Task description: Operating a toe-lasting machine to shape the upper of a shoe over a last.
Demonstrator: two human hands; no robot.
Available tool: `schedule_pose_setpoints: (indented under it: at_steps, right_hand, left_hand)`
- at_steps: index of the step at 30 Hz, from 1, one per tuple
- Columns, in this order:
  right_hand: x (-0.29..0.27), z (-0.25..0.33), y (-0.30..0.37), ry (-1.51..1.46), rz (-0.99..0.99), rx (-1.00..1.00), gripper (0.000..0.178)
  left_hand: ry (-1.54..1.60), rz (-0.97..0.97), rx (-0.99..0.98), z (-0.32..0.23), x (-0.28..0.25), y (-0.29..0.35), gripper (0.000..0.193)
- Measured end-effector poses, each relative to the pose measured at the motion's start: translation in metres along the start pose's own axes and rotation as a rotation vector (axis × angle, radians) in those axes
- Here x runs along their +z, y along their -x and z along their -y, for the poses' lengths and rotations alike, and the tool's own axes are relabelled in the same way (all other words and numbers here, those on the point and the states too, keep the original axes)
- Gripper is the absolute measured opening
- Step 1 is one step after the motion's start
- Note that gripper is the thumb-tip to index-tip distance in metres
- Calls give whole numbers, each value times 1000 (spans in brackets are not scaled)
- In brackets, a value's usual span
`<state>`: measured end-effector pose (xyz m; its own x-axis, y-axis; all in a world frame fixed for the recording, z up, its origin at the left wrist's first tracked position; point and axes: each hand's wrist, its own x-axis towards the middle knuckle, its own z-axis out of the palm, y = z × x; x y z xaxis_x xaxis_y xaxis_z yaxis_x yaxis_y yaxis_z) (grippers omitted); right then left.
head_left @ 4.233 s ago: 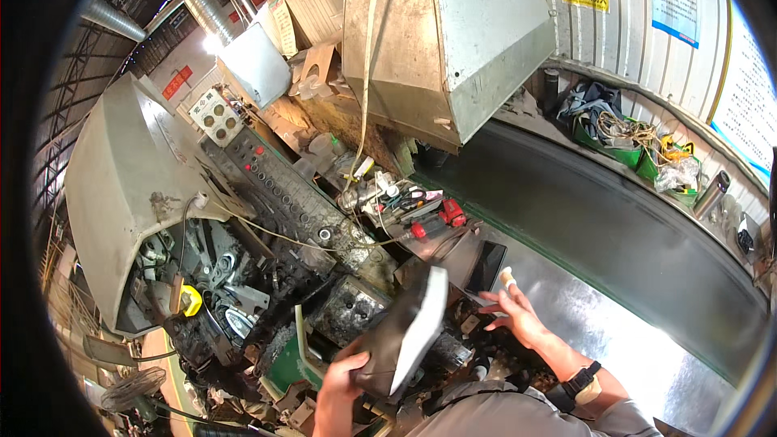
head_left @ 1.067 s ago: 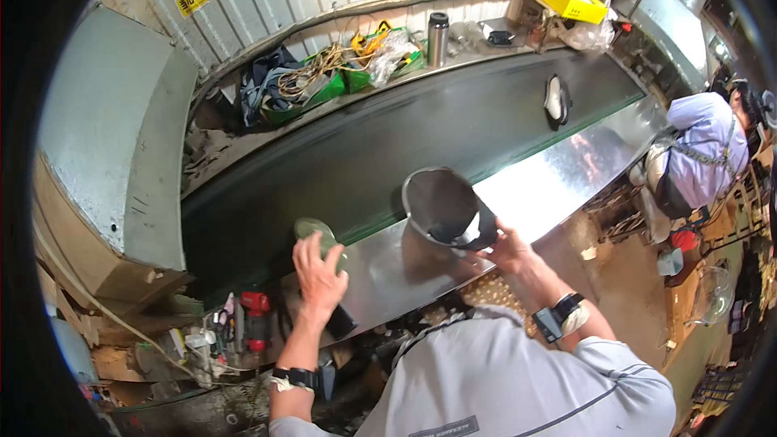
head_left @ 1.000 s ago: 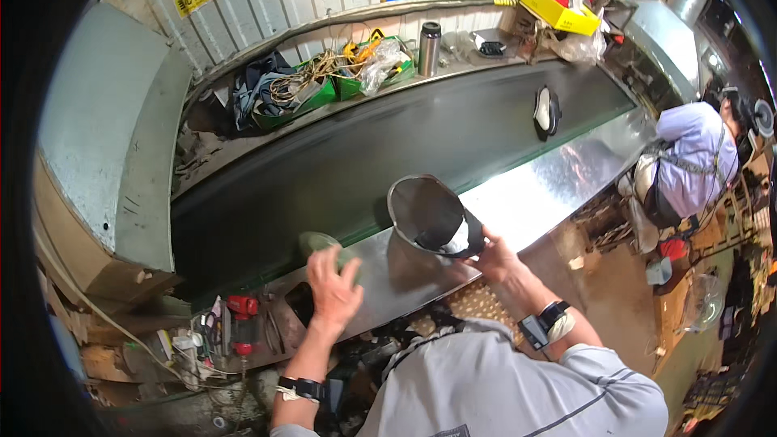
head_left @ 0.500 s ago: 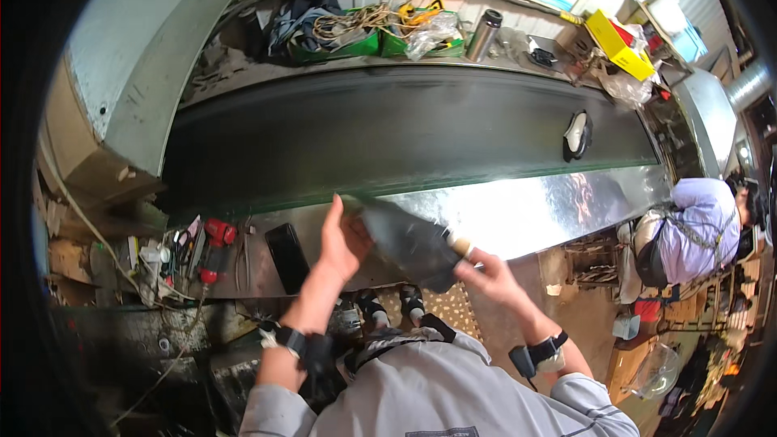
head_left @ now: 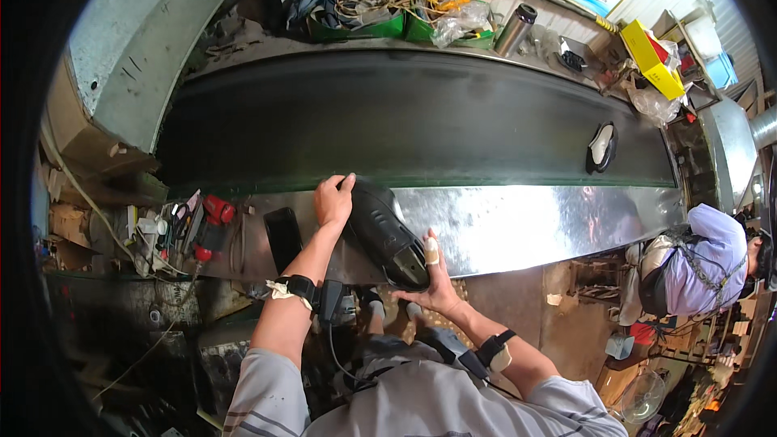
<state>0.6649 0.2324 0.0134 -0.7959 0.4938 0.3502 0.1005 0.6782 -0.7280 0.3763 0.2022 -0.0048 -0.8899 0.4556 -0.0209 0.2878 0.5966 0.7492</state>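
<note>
1. The person holds a dark, curved moulded shell (head_left: 387, 231) between both hands at the centre of the frame, tilted so that it lies across the shiny metal surface (head_left: 526, 222).
2. The left hand (head_left: 333, 201) is closed on the shell's upper end, fingers curled over its top edge right at the border of the conveyor belt (head_left: 388, 117).
3. The right hand (head_left: 435, 275) cups the lower end from below, fingers spread and pressed against the shell (one finger wears a pale bandage).
4. The black conveyor belt runs in a wide band across the upper middle of the frame, just behind the metal surface.
5. A second dark piece with a white inside (head_left: 601, 147) lies on the belt toward the right, well apart from the hands.
6. Left of the left hand, a black flat phone-like slab (head_left: 282, 236) rests on the surface, and further left sit red-handled tools (head_left: 212, 222).
7. Behind the belt, at the upper centre, green trays (head_left: 380, 26) hold tangled cords, and a metal flask (head_left: 515, 29) stands to their right.
8. A yellow box (head_left: 650, 57) sits in the upper right.
9. Another person in a pale purple shirt (head_left: 696, 263) sits at the right edge, by the end of the surface.
</note>
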Motion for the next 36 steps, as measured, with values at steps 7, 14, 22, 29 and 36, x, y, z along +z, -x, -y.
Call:
schedule_pose_setpoints:
  at_steps: [7, 14, 22, 29, 36]
  right_hand:
    - [-46, -10, 53, -123, 258, 101, 102]
    - [-53, -35, 59, -107, 300, -57, 95]
    - [-52, -36, 51, -184, 360, -97, 105]
    - [-39, 45, -61, -990, 638, 1031, 101]
    - [31, 170, -16, -908, 716, 542, 38]
  left_hand:
    - [335, 400, -463, 21, -3, 45, 36]
    - [-236, 142, -297, -47, 28, 89, 73]
    - [-96, 66, -352, -34, 1, 78, 50]
    - [107, -156, -252, -38, -106, 122, 38]
    - [186, -486, -352, 0, -258, 242, 38]
